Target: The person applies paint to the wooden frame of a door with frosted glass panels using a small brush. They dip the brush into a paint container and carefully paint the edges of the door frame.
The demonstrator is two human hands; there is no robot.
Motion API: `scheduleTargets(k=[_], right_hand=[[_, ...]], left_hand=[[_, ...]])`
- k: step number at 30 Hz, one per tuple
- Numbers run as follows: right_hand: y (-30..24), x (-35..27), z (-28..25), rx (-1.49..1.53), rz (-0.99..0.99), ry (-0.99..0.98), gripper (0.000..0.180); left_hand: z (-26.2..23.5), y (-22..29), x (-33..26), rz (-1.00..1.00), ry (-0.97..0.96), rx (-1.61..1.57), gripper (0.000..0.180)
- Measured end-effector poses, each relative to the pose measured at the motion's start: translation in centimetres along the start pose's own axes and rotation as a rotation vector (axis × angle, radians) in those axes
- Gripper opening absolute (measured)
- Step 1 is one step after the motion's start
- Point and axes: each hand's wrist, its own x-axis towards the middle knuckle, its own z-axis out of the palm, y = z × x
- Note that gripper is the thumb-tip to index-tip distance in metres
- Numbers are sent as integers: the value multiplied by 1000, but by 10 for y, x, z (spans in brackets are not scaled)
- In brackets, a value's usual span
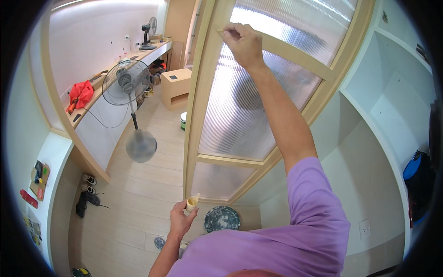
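My left hand is closed around a small cream-coloured cup, held low near the bottom of the door. A flat stick stands up at the cup's rim, and what is inside is too small to make out. My right arm reaches up to a pale wooden door with ribbed translucent panels. At the door's upper upright, my right hand pinches a small thin yellowish piece. Its tip points left onto the wood; its kind is not clear.
A pedestal fan stands left of the door, near a long counter with a red cloth. Beyond are a wooden box and a tub. Shoes lie lower left; a round dark stool top sits below; white shelves curve right.
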Motion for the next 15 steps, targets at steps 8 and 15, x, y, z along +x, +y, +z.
scheduleTargets(k=[8, 15], right_hand=[[-2, 3, 1, 24, 56, 45, 17], [3, -1, 1, 30, 13, 1, 16]], left_hand=[[-1, 1, 3, 7, 3, -18, 37], [0, 2, 2, 44, 16, 10, 40]])
